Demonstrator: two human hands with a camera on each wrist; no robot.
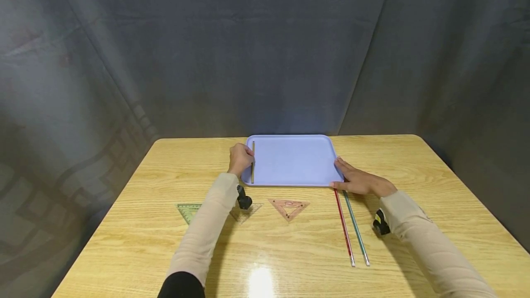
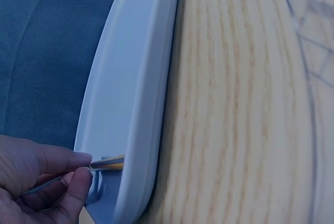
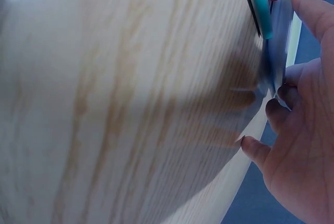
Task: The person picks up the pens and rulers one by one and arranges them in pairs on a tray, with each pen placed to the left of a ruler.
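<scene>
Pinching a thin olive-coloured pencil [image 1: 253, 162] between thumb and fingertips, your left hand [image 1: 240, 158] holds it just inside the left rim of the lavender tray [image 1: 294, 160], which sits at the middle of the bench's [image 1: 414, 169] far edge. The pencil lies parallel to that rim. Your right hand [image 1: 359, 180] rests flat with straight fingers against the tray's right rim near its near-right corner, holding nothing.

Just in front of that corner, a red pencil [image 1: 343, 227] and a teal pencil [image 1: 355, 228] lie side by side, running towards the near edge of the bench. Three set squares lie in a row near the tray's front edge: a green one [image 1: 188, 210], a clear one [image 1: 246, 212] partly under your left sleeve, and a reddish one [image 1: 288, 208].

No writing can be read on any of them. The left wrist view alone shows the grip closely: thumb and forefinger [image 2: 78, 182] nip the pencil [image 2: 108, 163] at the tray [image 2: 141, 93] wall. The right wrist view shows your fingertips [image 3: 308, 4] touching the tray's edge beside the teal pencil's [image 3: 258, 4] end.
</scene>
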